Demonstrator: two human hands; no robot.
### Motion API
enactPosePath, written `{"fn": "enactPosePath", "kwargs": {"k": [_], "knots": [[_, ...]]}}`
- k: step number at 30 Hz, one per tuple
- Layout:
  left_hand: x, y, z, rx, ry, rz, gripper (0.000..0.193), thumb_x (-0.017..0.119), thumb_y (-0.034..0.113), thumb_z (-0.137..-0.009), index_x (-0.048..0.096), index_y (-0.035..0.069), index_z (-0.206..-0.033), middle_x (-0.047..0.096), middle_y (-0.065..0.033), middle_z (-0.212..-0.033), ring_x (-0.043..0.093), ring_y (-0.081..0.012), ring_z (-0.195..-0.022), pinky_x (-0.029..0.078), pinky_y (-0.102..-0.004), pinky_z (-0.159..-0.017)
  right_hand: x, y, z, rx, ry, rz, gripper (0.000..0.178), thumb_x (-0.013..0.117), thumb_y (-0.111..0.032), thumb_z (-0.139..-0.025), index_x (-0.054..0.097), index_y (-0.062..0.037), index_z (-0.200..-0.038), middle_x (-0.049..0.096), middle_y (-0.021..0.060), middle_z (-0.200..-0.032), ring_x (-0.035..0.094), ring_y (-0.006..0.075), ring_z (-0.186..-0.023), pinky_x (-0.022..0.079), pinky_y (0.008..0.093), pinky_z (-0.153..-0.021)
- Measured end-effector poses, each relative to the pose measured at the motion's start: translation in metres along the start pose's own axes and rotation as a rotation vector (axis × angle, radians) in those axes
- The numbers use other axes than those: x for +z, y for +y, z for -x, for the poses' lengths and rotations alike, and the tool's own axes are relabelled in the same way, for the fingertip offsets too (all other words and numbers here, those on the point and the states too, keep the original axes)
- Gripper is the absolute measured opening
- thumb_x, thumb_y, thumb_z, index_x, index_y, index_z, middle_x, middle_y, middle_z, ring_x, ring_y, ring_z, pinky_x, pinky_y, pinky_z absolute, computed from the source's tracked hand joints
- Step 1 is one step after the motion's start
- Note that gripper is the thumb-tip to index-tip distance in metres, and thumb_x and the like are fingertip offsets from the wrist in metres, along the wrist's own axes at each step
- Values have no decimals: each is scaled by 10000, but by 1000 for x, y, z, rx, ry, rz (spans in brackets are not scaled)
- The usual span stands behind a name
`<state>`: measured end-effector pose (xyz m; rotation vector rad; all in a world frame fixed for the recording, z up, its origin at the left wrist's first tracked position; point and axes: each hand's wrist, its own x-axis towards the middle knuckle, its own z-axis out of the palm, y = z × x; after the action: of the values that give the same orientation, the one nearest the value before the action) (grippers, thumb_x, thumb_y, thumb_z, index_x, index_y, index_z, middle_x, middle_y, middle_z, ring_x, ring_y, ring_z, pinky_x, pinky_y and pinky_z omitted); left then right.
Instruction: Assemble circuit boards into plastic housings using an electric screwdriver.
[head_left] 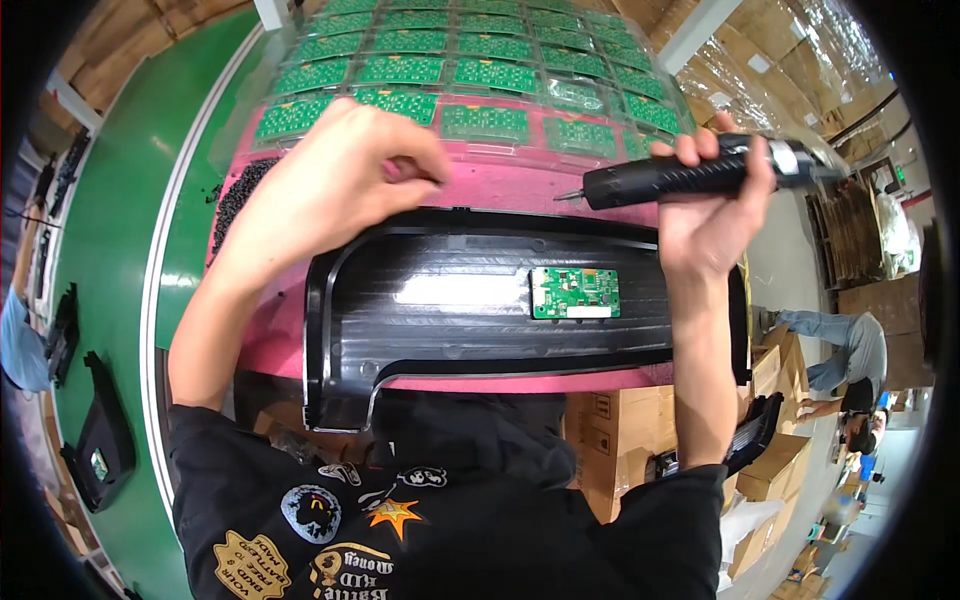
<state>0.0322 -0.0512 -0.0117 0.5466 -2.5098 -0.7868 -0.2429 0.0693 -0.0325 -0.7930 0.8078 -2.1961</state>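
My right hand (712, 225) grips a black electric screwdriver (665, 180), held nearly level with its bit pointing left. My left hand (365, 175) hovers over the far left part of a black plastic housing (450, 335), thumb and forefinger pinched together; a small dark speck shows at their tips, too small to name. The L-shaped housing lies open side up on a pink foam mat (490, 180). Inside it, right of the middle, sits a green circuit board (575, 290) with a white strip along its near edge. Neither hand touches the board.
Clear trays of green circuit boards (485, 122) stand at the far side. A heap of small black screws (240, 200) lies left on the mat. A green conveyor belt (130, 270) at left carries another black housing (103, 440). Cardboard boxes (625, 430) stand below right; people work at both sides.
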Motion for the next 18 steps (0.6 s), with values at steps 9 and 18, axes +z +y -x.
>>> {"fn": "enactPosePath", "kwargs": {"k": [9,18], "knots": [[32,48,-49,54,-270,534,174,772,8,-794,737,-13,-963,715,-47,-851,652,-94,-783,547,-243,-708,26,-53,49,-73,-191,-359,585,548,-562,-915,592,-17,-1123,457,-39,-667,406,78,-531,368,277,-585],[44,23,-52,199,-339,460,139,758,26,-816,734,-19,-946,723,-96,-858,690,-151,-764,551,-256,-681,32,-67,69,-310,-327,-144,367,714,-333,-768,505,-97,-956,527,-53,-600,508,66,-485,441,270,-598]]}}
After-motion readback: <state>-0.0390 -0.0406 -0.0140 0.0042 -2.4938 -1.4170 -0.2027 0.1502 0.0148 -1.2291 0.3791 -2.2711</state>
